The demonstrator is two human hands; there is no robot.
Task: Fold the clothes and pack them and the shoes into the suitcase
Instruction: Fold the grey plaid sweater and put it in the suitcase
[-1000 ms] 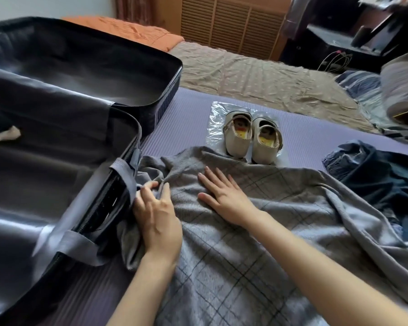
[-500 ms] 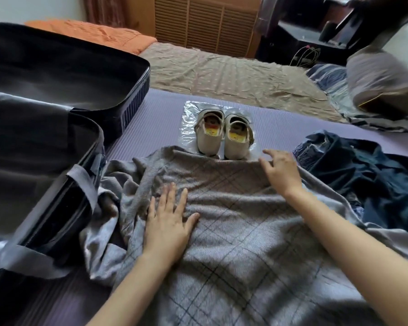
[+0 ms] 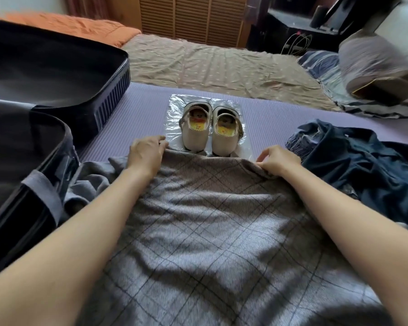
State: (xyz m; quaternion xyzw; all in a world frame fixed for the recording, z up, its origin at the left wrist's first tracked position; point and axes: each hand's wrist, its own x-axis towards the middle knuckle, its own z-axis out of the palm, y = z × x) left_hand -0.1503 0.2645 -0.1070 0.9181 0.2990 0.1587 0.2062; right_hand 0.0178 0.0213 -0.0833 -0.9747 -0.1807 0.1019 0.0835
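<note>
Your left hand and right hand each gripped the far edge of the grey checked garment, which lay spread on the purple mat just short of the shoes. The open suitcase lay to your left, the dark blue garment to your right.

Cannot see the palm sides of the left hand or the right hand, both turned down onto the far edge of the grey checked garment. Loses the toes of the shoes and the near strip of the plastic sheet behind that same edge. Cuts the suitcase at the left border, the garment at the bottom, the dark blue clothes at the right. Blurs the pillow at upper right. Shows the insole prints too small to read.
</note>
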